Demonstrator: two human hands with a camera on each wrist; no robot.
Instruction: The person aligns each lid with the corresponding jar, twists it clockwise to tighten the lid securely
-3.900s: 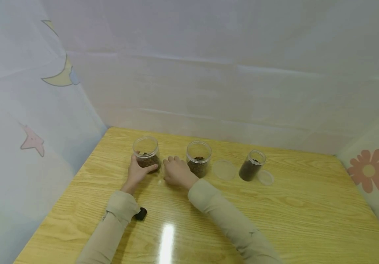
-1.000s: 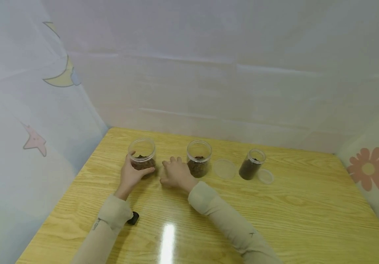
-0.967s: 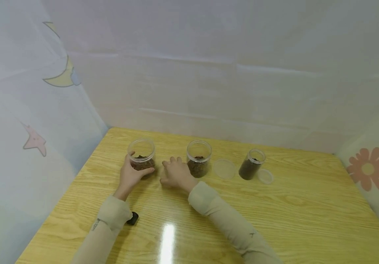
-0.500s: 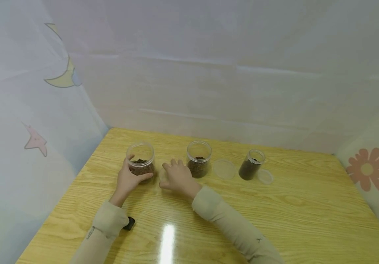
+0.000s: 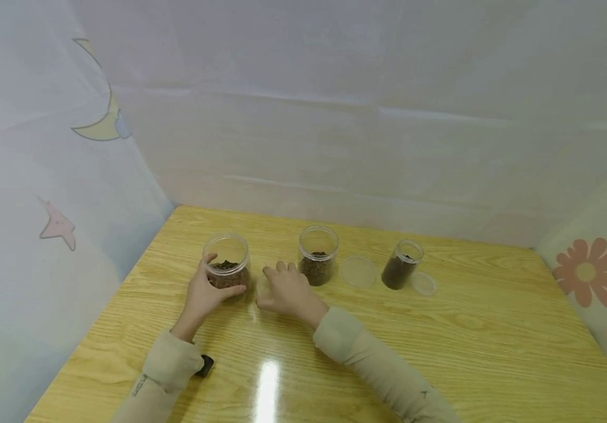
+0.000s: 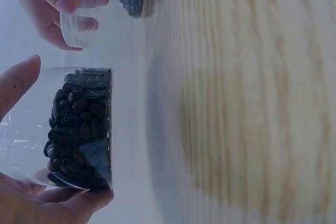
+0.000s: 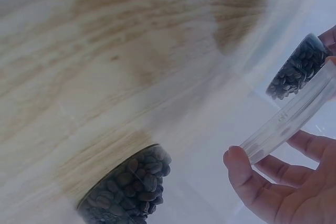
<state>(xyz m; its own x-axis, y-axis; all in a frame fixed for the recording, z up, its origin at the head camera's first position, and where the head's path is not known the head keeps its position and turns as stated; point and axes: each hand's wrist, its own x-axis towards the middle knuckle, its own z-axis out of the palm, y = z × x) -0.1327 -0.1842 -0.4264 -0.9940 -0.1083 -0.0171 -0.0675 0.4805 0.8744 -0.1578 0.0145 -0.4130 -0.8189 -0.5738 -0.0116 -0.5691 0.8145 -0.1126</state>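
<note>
My left hand (image 5: 199, 298) grips a clear jar (image 5: 231, 275) partly filled with dark coffee beans (image 6: 79, 127); thumb and fingers lie on opposite sides of it. The jar stands upright and has no lid on. Just to its right, my right hand (image 5: 294, 295) pinches a clear round lid (image 7: 289, 116) by its edge, fingers on one side and thumb at the rim. That lid is held on edge beside the jar, lower than its mouth. Behind the right hand stands a second lidless jar (image 5: 317, 267) of coffee beans.
A narrower lidless jar (image 5: 400, 271) with dark contents stands farther right on the wooden table (image 5: 467, 341). One flat clear lid (image 5: 358, 272) lies between the jars, a smaller lid (image 5: 424, 284) beyond. A printed cloth (image 5: 335, 135) hangs behind the table.
The left hand and its jar have shifted left at first, then nearer to me. My right hand has also drawn slightly nearer with the lid, which shows more now. The other jars stay put.
</note>
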